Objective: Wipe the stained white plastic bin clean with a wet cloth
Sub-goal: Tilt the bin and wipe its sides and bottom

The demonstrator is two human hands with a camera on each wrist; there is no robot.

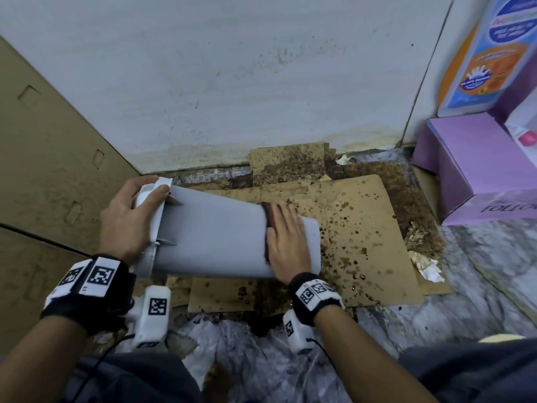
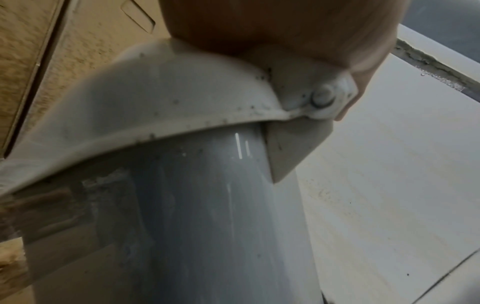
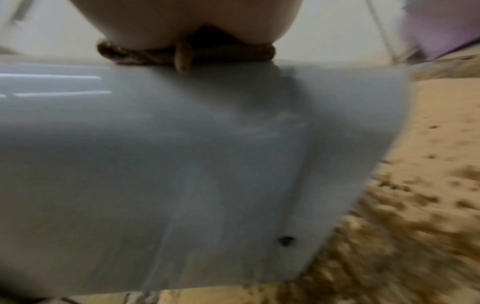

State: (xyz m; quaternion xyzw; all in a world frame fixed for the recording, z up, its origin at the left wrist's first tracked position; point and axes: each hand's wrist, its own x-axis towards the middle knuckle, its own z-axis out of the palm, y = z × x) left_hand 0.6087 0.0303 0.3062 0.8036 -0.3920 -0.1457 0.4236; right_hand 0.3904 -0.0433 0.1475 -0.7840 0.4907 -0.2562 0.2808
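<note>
A white plastic bin (image 1: 215, 237) lies on its side over stained cardboard, rim to the left, base to the right. My left hand (image 1: 130, 216) grips its rim (image 1: 154, 210), thumb curled over the edge. The left wrist view shows the speckled rim (image 2: 145, 115) and the glossy side wall (image 2: 207, 216). My right hand (image 1: 286, 239) lies flat on the bin near its base, pressing a dark brown cloth (image 1: 268, 213) against the wall. In the right wrist view the cloth (image 3: 187, 54) bunches under the palm above the smeared wall (image 3: 182, 154), which bears a dark spot (image 3: 285, 240).
Spattered cardboard sheets (image 1: 363, 242) cover the floor against a stained white wall (image 1: 232, 97). A brown cardboard panel (image 1: 52, 141) stands at the left. Purple boxes (image 1: 479, 170) sit at the right. Crumpled paper scraps (image 1: 424, 263) lie beside the cardboard.
</note>
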